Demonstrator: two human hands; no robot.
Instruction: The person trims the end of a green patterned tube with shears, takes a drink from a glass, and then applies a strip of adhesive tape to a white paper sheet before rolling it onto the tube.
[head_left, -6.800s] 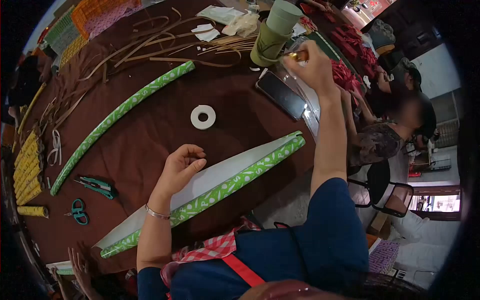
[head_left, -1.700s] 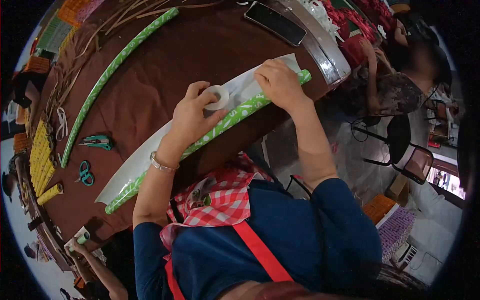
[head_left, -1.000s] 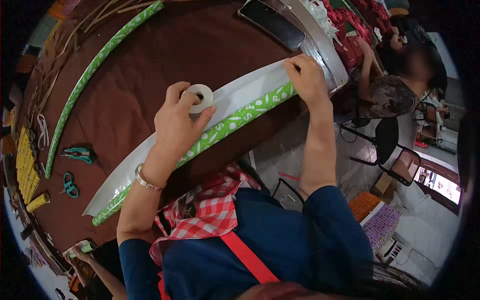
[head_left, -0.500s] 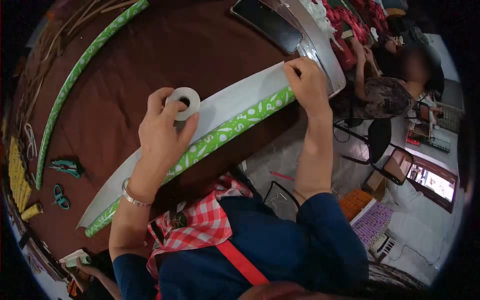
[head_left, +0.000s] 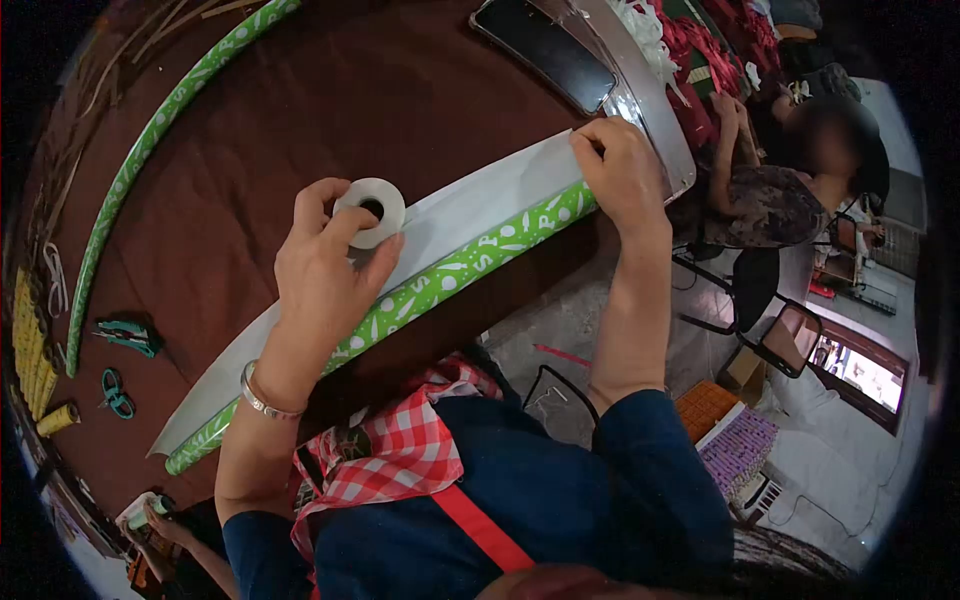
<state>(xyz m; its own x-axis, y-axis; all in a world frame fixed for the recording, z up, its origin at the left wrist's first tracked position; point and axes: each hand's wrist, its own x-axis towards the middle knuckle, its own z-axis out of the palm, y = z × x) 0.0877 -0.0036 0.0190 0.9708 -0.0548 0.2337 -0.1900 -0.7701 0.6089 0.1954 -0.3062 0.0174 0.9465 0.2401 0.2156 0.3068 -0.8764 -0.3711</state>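
Note:
My left hand (head_left: 328, 262) grips a roll of white tape (head_left: 386, 192), with fingers on its rim and in its hole. That hand lies over a long sheet of wrapping paper (head_left: 500, 262), green with white letters and shapes, partly rolled along its near side. The sheet's white underside (head_left: 490, 195) faces up along the far side. At the right end, my right hand (head_left: 622, 178) has its thumb and fingers pinched on the paper's corner. The sheet stretches diagonally over the brown table cover (head_left: 330, 100) to the lower left.
A finished-looking green paper tube (head_left: 130, 175) curves along the left. Near it lie a teal stapler (head_left: 130, 335), teal scissors (head_left: 117, 394) and yellow rolls (head_left: 35, 350). A phone (head_left: 545, 52) rests at the far edge. One person (head_left: 770, 200) sits on the right; another's hands (head_left: 160, 530) work lower left.
Both hands keep their grips on the tape and the paper. The view has shifted slightly, and the paper's green front shows a little wider near the right end.

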